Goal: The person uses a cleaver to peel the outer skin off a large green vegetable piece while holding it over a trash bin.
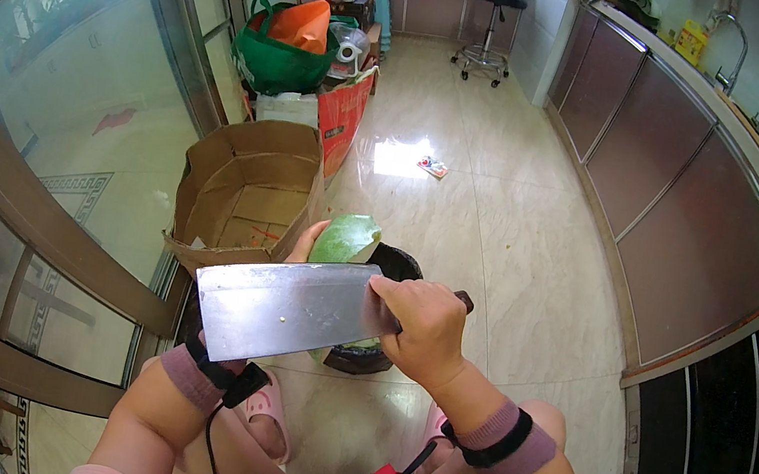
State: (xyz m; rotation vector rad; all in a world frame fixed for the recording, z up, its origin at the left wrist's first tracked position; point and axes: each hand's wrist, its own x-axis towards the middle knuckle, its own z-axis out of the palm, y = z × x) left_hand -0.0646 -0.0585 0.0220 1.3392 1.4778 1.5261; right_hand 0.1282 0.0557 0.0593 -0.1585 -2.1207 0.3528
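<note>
My right hand grips a broad cleaver near the back of its blade. Part of the dark handle pokes out beyond the knuckles. The blade lies slanted across the view, its flat face up, with a small pale speck on it. Behind it, my left hand holds a large green-skinned gourd or melon; only some fingers show, and the blade hides the rest of the hand and much of the gourd. Below these stands a bin lined with a black plastic bag, with some pale green matter inside.
An open cardboard box stands ahead on the left, beside a glass sliding door. Beyond it are a green bag and stacked boxes. Cabinets line the right side. A small packet lies on the floor; a wheeled stool stands farther back.
</note>
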